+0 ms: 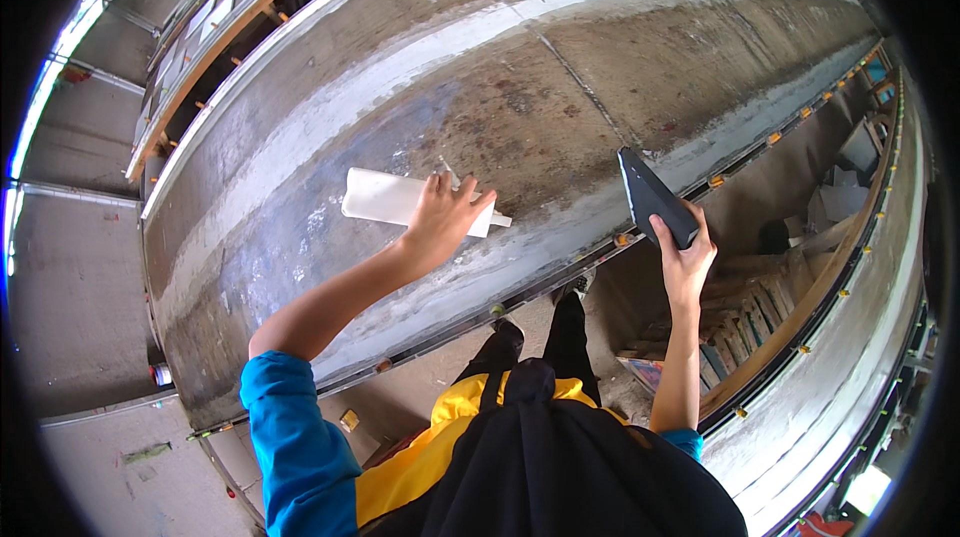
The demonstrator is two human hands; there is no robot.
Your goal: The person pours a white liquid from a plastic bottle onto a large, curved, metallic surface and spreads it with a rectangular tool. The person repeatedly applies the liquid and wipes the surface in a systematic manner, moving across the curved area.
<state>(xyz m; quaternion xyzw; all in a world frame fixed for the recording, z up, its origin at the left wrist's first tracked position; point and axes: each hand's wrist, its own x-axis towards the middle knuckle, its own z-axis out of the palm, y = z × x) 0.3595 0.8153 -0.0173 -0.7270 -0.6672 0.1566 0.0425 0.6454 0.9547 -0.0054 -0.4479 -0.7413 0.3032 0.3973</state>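
Note:
My left hand point(445, 217) lies over a long white, box-like object point(385, 197) at the middle of the worktop. Its fingers are spread across the upper side, and a narrow white tab point(501, 221) pokes out at the object's right end. In my right hand point(688, 252) is a flat black rectangular object point(655, 199) with a thin pale left edge. That hand grips its lower end, thumb on the face, and holds it tilted near the worktop's near edge. Fingers behind the black object are partly hidden.
The long, stained worktop point(520, 87) has pale bands along it and a rail with orange clips point(717, 180) on its near edge. Behind me on the right runs another long table point(800, 427), with wooden frames point(745, 332) below. A rack point(215, 27) stands at the far left.

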